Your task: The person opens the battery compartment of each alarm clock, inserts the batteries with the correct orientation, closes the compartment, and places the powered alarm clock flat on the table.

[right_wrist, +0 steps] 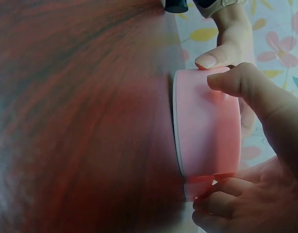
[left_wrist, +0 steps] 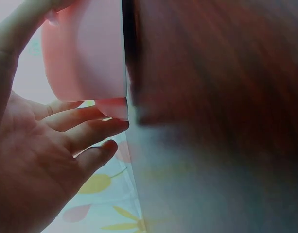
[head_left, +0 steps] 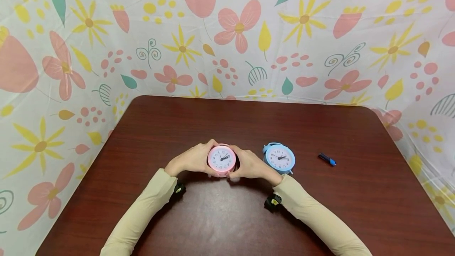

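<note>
A round pink alarm clock [head_left: 222, 159] is held between both hands near the middle of the table, its white dial turned up. My left hand [head_left: 193, 159] grips its left side, thumb at the near edge and fingers round the far side. On the opposite side my right hand [head_left: 251, 164] holds it the same way. In the left wrist view the clock's smooth pink side [left_wrist: 90, 53] shows close over the tabletop. Both thumbs press the pink casing [right_wrist: 202, 121] in the right wrist view.
Just right of the right hand, a blue alarm clock [head_left: 281, 159] lies face up. Further right is a small dark pen-like item [head_left: 327, 159] with a bright blue end. The dark red-brown table [head_left: 220, 216] is bordered by a flower-patterned cloth [head_left: 227, 31] behind and at the sides.
</note>
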Available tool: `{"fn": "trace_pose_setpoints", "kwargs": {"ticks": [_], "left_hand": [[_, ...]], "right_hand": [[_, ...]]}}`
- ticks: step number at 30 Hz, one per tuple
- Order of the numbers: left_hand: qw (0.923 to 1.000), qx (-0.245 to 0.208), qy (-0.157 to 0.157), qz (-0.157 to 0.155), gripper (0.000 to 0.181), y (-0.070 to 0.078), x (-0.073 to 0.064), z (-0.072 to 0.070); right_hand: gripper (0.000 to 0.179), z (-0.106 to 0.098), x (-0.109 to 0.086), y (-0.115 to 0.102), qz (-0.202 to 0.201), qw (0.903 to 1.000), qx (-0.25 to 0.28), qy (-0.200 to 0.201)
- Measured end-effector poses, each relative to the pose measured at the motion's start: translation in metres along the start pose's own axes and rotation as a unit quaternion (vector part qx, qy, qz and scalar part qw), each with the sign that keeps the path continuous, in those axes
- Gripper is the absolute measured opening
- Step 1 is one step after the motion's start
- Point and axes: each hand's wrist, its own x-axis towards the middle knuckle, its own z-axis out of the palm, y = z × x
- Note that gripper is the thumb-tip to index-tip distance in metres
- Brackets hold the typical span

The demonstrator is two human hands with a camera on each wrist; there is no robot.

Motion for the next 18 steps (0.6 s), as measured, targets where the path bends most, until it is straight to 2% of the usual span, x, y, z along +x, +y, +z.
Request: {"fn": "trace_pose_setpoints", "kwargs": {"ticks": [7, 14, 18], "left_hand": [[0.9996, -0.021, -0.018, -0.001, 0.082, -0.0023, -0.0007, 0.0008], [0.9994, -0.026, -0.022, 0.008, 0.083, -0.0021, -0.0006, 0.0008], [0.9992, -0.033, -0.023, 0.001, 0.085, -0.0013, 0.0008, 0.0012]], "right_hand": [[0.086, -0.0002, 0.0011, -0.001, 0.006, 1.0, -0.003, -0.007], [0.088, 0.0001, 0.0002, -0.001, 0.011, 0.9999, 0.004, -0.01], [0.089, -0.0008, -0.0014, -0.0003, 0.01, 0.9998, 0.017, -0.01]]}}
